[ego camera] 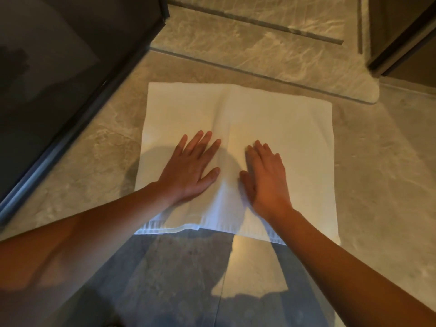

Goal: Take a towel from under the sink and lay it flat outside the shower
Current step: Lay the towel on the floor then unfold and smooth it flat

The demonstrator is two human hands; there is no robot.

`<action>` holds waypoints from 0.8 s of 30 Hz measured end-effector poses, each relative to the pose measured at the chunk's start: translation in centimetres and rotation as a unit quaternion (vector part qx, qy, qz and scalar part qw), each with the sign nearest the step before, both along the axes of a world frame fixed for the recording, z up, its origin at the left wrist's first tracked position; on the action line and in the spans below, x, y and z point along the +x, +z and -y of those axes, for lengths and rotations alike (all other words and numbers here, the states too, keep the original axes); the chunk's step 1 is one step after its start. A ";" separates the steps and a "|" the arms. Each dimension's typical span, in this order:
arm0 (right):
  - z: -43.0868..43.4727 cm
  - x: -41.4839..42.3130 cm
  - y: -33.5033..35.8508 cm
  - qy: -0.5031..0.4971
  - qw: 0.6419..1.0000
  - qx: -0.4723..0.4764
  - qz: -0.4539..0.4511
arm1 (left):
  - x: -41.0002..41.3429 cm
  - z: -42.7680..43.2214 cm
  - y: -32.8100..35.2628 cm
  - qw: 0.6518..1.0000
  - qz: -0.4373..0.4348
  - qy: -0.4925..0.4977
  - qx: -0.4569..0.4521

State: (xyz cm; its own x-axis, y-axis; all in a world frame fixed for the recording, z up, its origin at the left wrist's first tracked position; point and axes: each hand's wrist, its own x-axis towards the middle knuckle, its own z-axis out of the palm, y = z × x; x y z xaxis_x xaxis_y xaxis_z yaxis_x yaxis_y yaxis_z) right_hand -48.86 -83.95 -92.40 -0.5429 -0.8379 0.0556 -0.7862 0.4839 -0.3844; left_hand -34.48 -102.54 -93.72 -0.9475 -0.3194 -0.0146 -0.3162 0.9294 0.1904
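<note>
- Nearest to me, the left forearm (94, 232) and the right forearm (342, 251) reach in bare from the bottom corners, over the stone floor (377, 185)
- The left hand (188, 168) lies palm down on the towel (283, 128), its fingers (200, 140) straight and a little spread, thumb out to the side; it grips nothing and only presses on the cloth
- The right hand (264, 178) sits just beside it, also palm down and flat on the cloth, fingers straight and closer together, slightly blurred, holding nothing
- A soft crease runs up the cloth between the two hands toward its far edge
- The white towel lies spread out on the floor; its near edge shows two layers, with a ribbed border peeping out at the near left corner
- Its far edge lies near the raised marble sill (259, 60), with a narrow strip of floor between them
- A dark glass panel (59, 79) with a metal bottom rail stands to the left
- A dark cabinet (401, 31) stands at the far right
</note>
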 end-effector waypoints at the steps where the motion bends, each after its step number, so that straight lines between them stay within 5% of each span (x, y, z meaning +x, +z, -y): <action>1: 1.0 0.6 -0.2 0.004 1.000 0.007 0.002 | 0.0 0.1 0.0 1.000 0.001 0.001 -0.004; 24: -1.8 0.7 -1.4 -0.015 0.994 0.098 -0.042 | -2.6 -1.8 0.4 0.999 -0.016 -0.030 0.007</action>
State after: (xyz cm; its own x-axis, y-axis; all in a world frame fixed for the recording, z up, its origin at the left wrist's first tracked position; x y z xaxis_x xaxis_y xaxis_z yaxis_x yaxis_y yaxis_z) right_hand -48.13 -82.16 -93.78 -0.5675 -0.8211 -0.0611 -0.7961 0.5662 -0.2135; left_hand -37.09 -100.74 -93.33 -0.9650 -0.2619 0.0114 -0.2537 0.9439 0.2115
